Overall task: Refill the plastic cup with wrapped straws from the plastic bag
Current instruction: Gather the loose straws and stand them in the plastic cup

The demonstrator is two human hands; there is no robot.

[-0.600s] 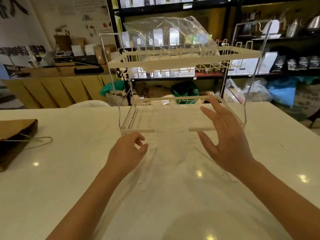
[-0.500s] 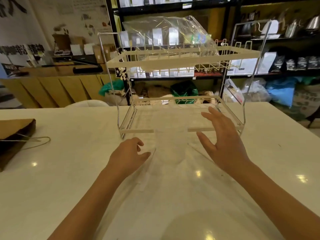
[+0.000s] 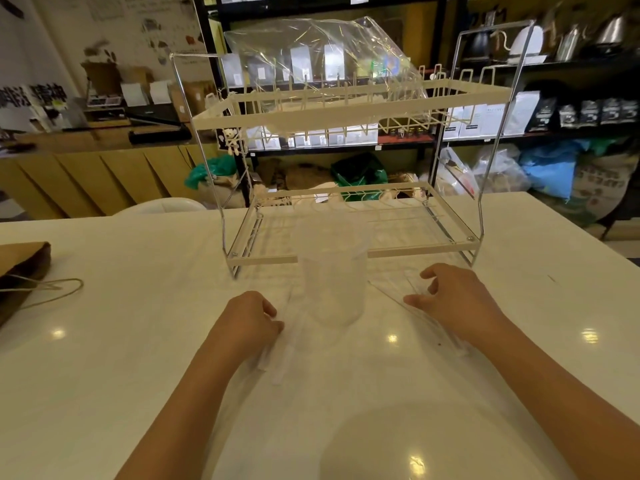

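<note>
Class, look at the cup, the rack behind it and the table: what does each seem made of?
Cup: frosted, translucent plastic; the rack shows through it.
Rack: probably metal; shiny uprights, cream-coated wire shelves.
Table: white, polished, maybe stone or laminate; it mirrors the lights.

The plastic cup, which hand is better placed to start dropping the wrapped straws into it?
Probably the left hand. It is curled on the wrapped straws lying just left of the plastic cup, while the right hand rests on thinner straws a little farther from it.

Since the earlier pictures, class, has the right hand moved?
Yes. The right hand has come down and back from the rack's lower shelf toward the table.
</note>
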